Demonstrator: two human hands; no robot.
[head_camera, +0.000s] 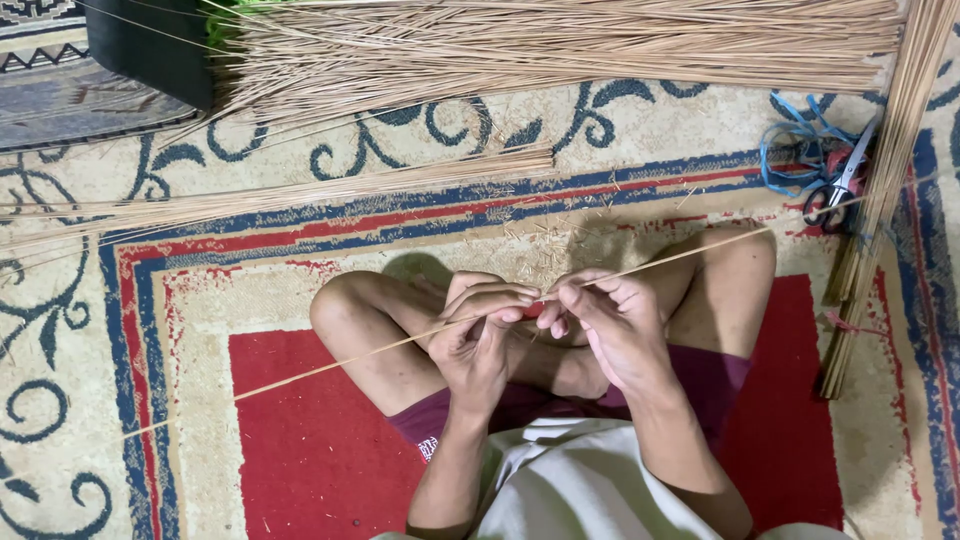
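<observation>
A dark box-like object (150, 45) sits at upper left, its contents hidden, beside loose bundles of thin, straw-coloured palm ribs (560, 45) fanned across the patterned woven carpet (60, 330). At centre, the left hand (478, 335) and right hand (610, 320) have fingers pinched closed on one long, smooth rib (340, 362) running diagonally. Upper right lie scissors (840, 185) on blue cord (790, 150).

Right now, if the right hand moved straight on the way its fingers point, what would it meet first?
The right hand points toward the left hand, so it would probably meet those fingers first; both pinch the same thin stick.
</observation>
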